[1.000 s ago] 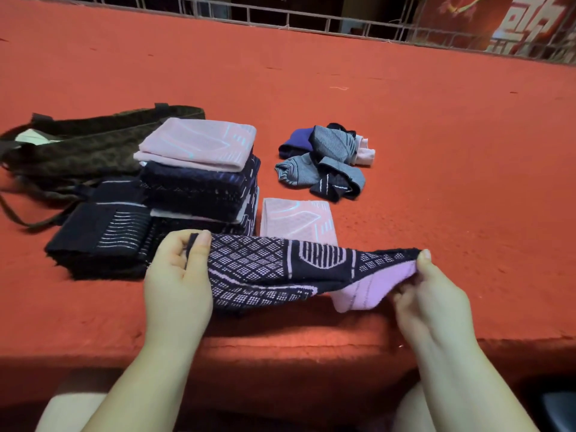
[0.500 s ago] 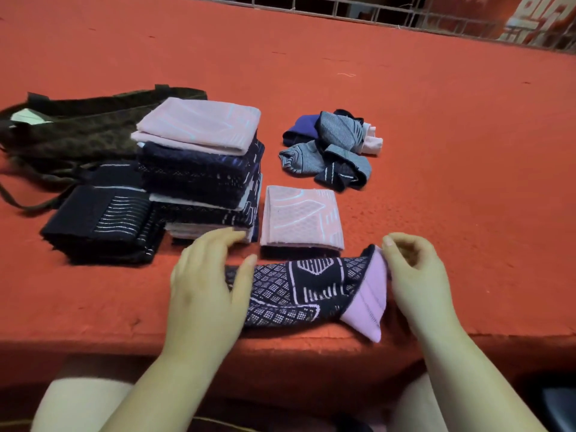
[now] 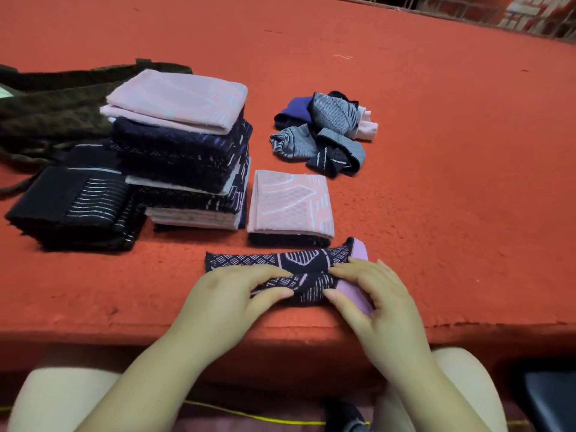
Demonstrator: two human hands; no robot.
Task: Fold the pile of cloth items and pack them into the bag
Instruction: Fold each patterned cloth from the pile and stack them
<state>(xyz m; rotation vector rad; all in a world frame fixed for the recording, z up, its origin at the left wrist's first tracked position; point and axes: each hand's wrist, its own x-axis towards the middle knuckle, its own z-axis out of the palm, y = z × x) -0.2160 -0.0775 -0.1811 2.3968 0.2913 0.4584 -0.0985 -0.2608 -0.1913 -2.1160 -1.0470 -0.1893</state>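
A: From the head view, where's the sock (image 3: 274, 263)?

B: At the near edge of the table (image 3: 436, 182), long axis left to right, its pink end by the right hand (image 3: 374, 294).

A: And the grips?

B: Left hand (image 3: 230, 294) rests on the middle, fingers nearly straight, thumb under a fold, not clamped. The right lies flat on the pink end, nothing pinched.

A: Which folds?

B: My guess is the left: the free tail runs leftward past it. The bag (image 3: 56, 107) lies far left, behind the stack (image 3: 187, 151).
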